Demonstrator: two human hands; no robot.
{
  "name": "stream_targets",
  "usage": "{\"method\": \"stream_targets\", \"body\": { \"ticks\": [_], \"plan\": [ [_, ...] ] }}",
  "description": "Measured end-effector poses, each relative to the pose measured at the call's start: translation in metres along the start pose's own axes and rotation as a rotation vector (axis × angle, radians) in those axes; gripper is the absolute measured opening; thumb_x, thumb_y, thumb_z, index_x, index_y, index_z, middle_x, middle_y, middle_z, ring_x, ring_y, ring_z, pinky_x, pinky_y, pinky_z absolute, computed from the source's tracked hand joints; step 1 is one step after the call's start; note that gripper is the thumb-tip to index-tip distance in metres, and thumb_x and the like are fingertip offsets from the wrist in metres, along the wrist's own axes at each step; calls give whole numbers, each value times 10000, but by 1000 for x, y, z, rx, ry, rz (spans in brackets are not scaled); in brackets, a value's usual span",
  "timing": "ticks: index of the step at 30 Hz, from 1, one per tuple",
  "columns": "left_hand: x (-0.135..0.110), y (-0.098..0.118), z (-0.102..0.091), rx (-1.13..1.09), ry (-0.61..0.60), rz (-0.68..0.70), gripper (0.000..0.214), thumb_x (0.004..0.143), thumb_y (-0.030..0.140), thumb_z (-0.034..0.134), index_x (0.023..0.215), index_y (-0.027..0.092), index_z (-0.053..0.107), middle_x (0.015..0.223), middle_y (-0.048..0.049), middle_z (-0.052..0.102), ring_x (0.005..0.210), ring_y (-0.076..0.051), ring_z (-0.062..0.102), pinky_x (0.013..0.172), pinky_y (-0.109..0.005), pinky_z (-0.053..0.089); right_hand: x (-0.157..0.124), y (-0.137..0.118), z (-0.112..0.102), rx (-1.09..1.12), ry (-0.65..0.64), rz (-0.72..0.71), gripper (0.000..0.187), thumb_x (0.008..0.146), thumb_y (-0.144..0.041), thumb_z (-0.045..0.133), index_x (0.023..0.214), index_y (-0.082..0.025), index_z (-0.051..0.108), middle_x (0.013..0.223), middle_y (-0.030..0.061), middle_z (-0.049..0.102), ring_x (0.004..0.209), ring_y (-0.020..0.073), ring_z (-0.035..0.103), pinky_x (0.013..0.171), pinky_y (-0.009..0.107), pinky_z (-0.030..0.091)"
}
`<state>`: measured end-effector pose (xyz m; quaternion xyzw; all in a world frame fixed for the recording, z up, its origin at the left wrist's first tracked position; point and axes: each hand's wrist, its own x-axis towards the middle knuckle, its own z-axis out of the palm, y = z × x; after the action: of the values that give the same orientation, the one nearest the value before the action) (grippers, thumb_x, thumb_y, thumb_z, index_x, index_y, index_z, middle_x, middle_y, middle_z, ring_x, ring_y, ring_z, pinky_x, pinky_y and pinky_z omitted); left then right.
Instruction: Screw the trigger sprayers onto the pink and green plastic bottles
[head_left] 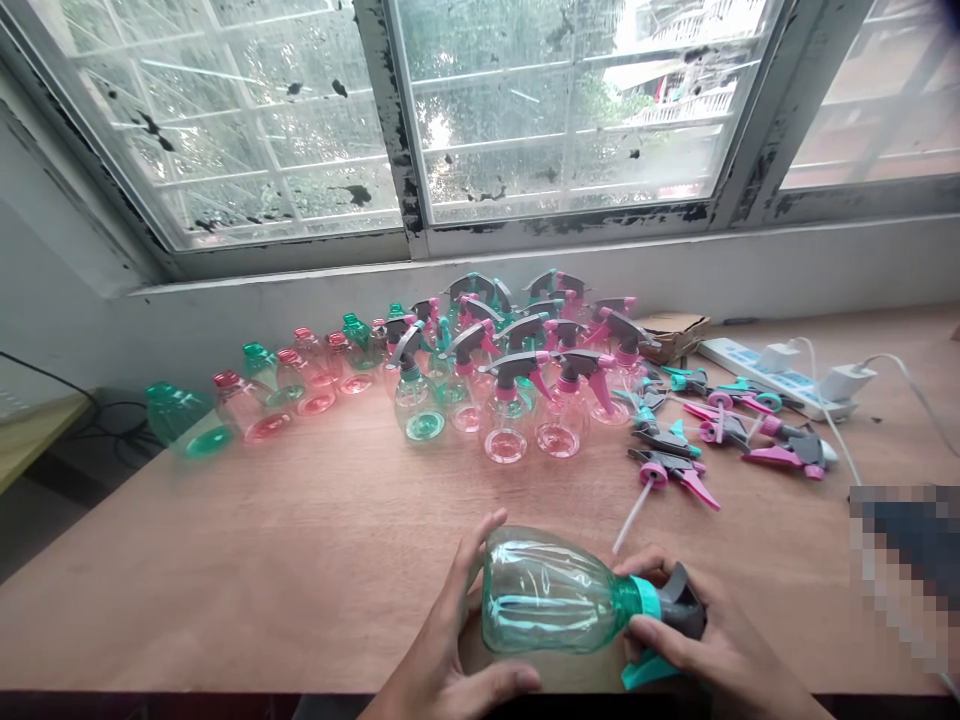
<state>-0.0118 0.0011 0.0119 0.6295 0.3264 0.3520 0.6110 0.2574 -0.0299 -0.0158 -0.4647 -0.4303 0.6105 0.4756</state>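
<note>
I hold a clear green spray bottle [547, 592] on its side just above the wooden table [300, 560], near the front edge. My left hand [450, 640] wraps round its base, thumb under and fingers over. My right hand [697, 645] is closed on the teal collar and grey trigger head [671, 605] screwed onto its neck. The teal trigger lever sticks out below my right fingers.
Behind stand several finished pink and green bottles [517, 400] with trigger heads. Capless bottles [247, 400] line the left. Loose trigger heads [675, 465] lie at right, beside a white power strip [780, 375] with a charger and cable. A small cardboard box [675, 335] sits by the wall.
</note>
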Motion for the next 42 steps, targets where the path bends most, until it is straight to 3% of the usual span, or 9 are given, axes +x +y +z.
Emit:
{"method": "stream_targets", "body": {
  "ticks": [3,8,14,18,24,28,32,37,42],
  "plan": [
    [1,-2,-2,19,-18,24,848,862,291,723,1539,380,220,1654,-37,209,1494,-327,262,1213,-461,271,0,1,0,-12,14,-9,398,731,-456,826,981,-198,656,682,-1,661,623,176,609,539,248,495],
    [0,-7,-1,100,69,65,721,906,228,653,1513,382,297,1657,-27,192,1519,-318,183,1228,-459,226,-1,0,1,-17,6,-16,391,736,-455,824,971,-188,660,664,-3,669,618,179,619,557,258,507],
    [-1,-2,1,60,0,56,916,815,284,782,1533,361,218,1646,-74,212,1454,-347,333,1209,-482,274,-1,0,1,-28,17,-3,406,725,-489,818,962,-199,662,669,-4,671,626,194,629,563,271,528],
    [-1,5,3,84,38,0,877,863,311,729,1540,376,175,1640,-56,210,1485,-331,262,1214,-463,268,-1,2,1,-58,22,-19,389,727,-464,821,970,-197,676,693,-4,657,635,192,618,570,273,522],
    [0,5,4,74,4,14,797,913,341,664,1536,359,168,1609,-100,247,1396,-335,416,1154,-459,359,-1,4,0,-61,-6,-32,373,742,-456,816,978,-203,676,710,-8,655,643,178,608,574,250,512],
    [-1,6,4,-16,-27,-9,981,775,424,807,1528,363,180,1617,-90,258,1428,-363,366,1161,-462,343,-1,6,-2,-42,-11,-7,373,748,-454,815,980,-204,664,695,-8,664,642,182,616,582,257,520],
    [1,3,-1,61,-70,12,960,845,355,736,1556,354,91,1599,-94,304,1444,-351,346,1186,-491,291,-1,6,-1,-80,7,-25,389,730,-470,819,974,-202,677,706,-3,667,646,191,625,576,260,519],
    [3,-10,-9,255,-51,124,974,815,192,724,1551,382,114,1665,-54,108,1505,-379,169,1222,-542,156,-1,4,0,-63,9,-6,391,737,-464,809,993,-202,671,695,-4,658,640,197,621,572,274,520],
    [2,-8,-10,184,-53,56,903,847,305,724,1549,337,158,1661,-86,110,1500,-390,177,1215,-558,170,-1,3,0,-78,8,-10,393,735,-475,807,987,-208,666,687,-7,663,635,199,625,571,273,515]
  ]
}}
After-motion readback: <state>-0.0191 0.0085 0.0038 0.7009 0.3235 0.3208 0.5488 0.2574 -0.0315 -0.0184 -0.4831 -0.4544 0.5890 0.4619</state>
